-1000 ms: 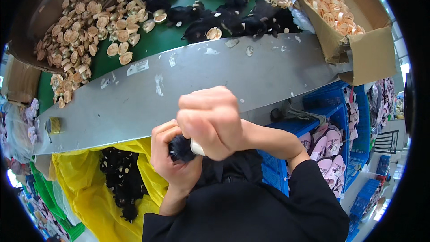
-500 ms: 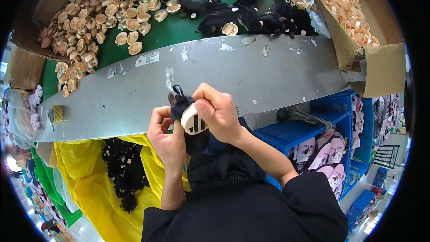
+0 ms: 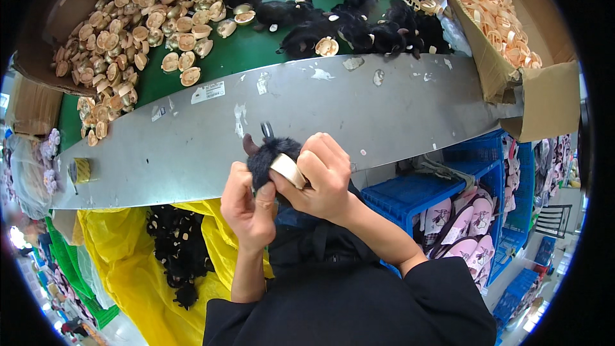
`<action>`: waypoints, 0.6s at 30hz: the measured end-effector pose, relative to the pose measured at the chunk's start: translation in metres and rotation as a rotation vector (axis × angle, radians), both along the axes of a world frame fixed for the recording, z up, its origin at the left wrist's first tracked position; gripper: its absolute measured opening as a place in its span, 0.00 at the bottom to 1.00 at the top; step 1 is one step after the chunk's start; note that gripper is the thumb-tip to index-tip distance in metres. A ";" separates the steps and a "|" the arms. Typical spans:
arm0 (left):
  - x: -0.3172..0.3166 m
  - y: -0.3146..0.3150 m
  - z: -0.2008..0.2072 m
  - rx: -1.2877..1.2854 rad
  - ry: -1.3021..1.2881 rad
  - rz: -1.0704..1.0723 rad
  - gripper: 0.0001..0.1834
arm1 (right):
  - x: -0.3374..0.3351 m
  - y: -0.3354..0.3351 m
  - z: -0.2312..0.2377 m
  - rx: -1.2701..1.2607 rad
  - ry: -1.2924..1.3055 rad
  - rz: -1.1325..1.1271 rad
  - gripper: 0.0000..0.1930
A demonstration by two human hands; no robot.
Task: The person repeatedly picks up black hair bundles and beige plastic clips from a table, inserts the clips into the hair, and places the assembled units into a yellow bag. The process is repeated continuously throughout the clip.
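A small black plush animal piece [image 3: 260,165] with brownish ears and a dark loop on top is held between both hands, in front of the grey metal table edge. My left hand [image 3: 250,208] pinches its fur from the left and below. My right hand [image 3: 323,176] is closed on a cream plastic shell piece [image 3: 288,170], which sits partly inside the black fur. Only the curved side of the shell shows; its far end is hidden by my right fingers.
Across the grey metal table [image 3: 307,109] lie black plush pieces [image 3: 359,22]. Cardboard boxes hold gold-and-cream shells [image 3: 128,25] and cream plastic parts [image 3: 493,13]. A yellow bag [image 3: 115,250] holds more plush. Blue crates [image 3: 410,195] with pink slippers [image 3: 458,224] stand right.
The cream shell has turned and gone further into the black plush, so its slotted face no longer shows. Both hands have moved slightly right.
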State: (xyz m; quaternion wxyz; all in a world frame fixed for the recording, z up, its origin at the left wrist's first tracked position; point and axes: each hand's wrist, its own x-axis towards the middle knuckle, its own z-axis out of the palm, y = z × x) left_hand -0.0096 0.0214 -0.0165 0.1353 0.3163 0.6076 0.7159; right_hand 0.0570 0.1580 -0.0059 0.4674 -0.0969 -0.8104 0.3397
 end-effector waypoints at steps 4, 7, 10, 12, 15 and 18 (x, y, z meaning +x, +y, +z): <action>-0.003 -0.001 0.002 -0.169 0.161 0.063 0.07 | -0.004 0.001 -0.008 -0.138 -0.046 0.007 0.19; -0.003 0.006 0.011 -0.283 0.316 0.090 0.08 | -0.005 0.002 -0.025 -0.473 0.072 0.146 0.21; -0.003 0.009 0.005 -0.249 0.246 0.056 0.09 | 0.005 0.003 -0.015 -0.795 -0.091 0.352 0.24; 0.000 0.006 0.001 -0.227 0.161 0.076 0.08 | 0.016 0.015 -0.011 -0.602 -0.247 0.455 0.31; 0.002 0.005 -0.001 -0.199 0.023 0.096 0.08 | 0.025 0.019 -0.005 -0.404 -0.274 0.469 0.38; 0.002 0.003 -0.007 -0.163 -0.093 0.076 0.08 | 0.028 0.012 -0.008 -0.452 -0.245 0.430 0.35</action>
